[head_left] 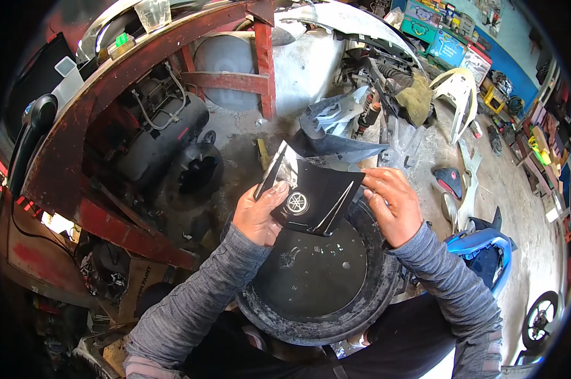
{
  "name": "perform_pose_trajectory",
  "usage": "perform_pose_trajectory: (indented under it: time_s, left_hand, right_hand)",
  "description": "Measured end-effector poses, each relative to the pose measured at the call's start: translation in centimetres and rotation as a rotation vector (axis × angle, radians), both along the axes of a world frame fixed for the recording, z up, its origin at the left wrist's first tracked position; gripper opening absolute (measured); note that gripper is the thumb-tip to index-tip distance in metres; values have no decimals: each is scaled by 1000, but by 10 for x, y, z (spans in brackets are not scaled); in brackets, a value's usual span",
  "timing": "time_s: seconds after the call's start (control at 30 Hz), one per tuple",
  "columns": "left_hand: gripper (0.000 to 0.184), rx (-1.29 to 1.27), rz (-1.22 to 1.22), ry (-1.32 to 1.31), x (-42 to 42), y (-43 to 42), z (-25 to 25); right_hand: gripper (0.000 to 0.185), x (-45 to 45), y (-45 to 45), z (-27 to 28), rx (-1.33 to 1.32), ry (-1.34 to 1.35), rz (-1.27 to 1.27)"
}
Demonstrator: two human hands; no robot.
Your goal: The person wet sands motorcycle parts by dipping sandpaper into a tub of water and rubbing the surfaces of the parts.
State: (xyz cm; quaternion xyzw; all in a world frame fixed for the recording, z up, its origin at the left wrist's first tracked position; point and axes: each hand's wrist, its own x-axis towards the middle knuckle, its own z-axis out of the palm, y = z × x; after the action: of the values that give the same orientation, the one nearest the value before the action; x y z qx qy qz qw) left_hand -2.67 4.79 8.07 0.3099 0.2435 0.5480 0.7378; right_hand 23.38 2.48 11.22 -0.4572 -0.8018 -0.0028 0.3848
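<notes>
A glossy black, curved plastic panel (323,192) with a round silver emblem (297,203) is held up over the far edge of a round black basin (326,333) with a thick, worn rim; the panel hides part of that far rim. The left hand (260,213) is closed around the panel's left edge, thumb flat on the front face near the emblem, the other fingers mostly out of sight behind. The right hand (396,205) has its fingers bent close together at the panel's upper right corner, thumb just below; whether they pinch the corner or merely touch it cannot be told. Bright reflections wash out the panel's upper left part. Murky grey water (307,275) fills the basin, with pale flecks on the surface and the bottom impossible to see. Grey knit sleeves (225,265) cover the forearms, and the right one partly overlaps a bright blue plastic part (503,268) on the floor. On a red-brown wooden table (61,151), near its far edge, a clear plastic cup (154,16) is cut off at the top. Under the table, a dark cylindrical tank (165,148) sinks into shadow.
</notes>
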Motion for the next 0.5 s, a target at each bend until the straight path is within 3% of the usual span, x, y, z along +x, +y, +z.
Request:
perform_pose_trajectory:
  time_s: [0.2,0.37,0.5]
  left_hand:
    - [23,55,-30,54,-4,0,-6]
    - [18,-100,49,100,5,-4,3]
    - [16,-208,45,193,2,-2,-5]
  right_hand:
    - [26,0,-2,4,-10,13,-42]
    - [33,0,-5,11,16,85,-70]
    - [41,-14,-22,20,54,-90,166]
